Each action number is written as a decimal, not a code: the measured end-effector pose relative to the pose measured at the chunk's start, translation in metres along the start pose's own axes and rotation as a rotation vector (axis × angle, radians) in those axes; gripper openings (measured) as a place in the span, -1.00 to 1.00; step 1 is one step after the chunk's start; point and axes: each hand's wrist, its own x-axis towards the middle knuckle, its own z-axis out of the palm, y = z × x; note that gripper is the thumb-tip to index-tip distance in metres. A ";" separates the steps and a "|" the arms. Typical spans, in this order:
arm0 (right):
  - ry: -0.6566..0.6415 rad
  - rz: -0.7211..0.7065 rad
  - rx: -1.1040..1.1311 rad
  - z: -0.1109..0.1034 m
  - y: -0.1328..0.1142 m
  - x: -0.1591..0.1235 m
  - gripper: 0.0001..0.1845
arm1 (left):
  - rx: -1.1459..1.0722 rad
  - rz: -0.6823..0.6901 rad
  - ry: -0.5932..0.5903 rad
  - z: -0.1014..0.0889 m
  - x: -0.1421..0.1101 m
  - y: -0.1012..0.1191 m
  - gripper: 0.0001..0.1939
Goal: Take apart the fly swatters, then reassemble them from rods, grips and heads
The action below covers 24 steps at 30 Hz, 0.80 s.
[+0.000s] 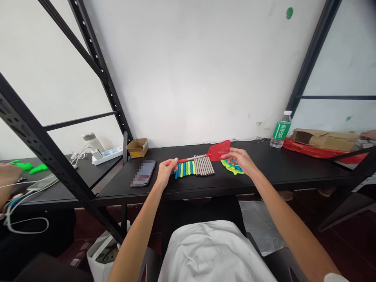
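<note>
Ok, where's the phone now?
In the head view, the phone lies on the desk, left of the left hand and in front of the box.

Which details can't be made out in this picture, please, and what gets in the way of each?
All in the head view:
Phone: screen pixelated.
Yellow-green mesh: partly covered by the right hand.
Right hand's contact with the red swatter: too small to tell.
Far-left person's hand: cut off by the left edge.
Far-right person's hand: cut off by the right edge.
Bottle: fine print too small.
</note>
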 end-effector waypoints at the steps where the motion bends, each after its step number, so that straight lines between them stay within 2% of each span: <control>1: 0.001 -0.017 -0.072 0.000 0.001 0.000 -0.67 | 0.002 0.000 0.003 0.000 0.000 0.000 -0.54; 5: -0.049 -0.128 -0.343 -0.004 0.001 -0.002 -0.45 | 0.009 -0.030 0.049 0.000 0.000 0.000 -0.50; 9: -0.062 -0.200 -0.444 -0.007 -0.004 -0.006 -0.35 | 0.022 -0.047 0.066 0.000 -0.001 0.000 -0.41; 14: 0.004 -0.234 -0.413 -0.008 -0.005 -0.005 -0.50 | -0.010 -0.038 0.051 0.000 -0.001 0.000 -0.36; 18: 0.078 -0.232 -0.431 -0.009 -0.001 -0.001 -0.56 | -0.004 -0.032 0.039 0.001 -0.002 0.001 -0.46; 24: 0.107 -0.359 -0.479 -0.014 0.002 0.001 -0.63 | 0.030 0.007 -0.005 0.002 0.000 0.001 -0.55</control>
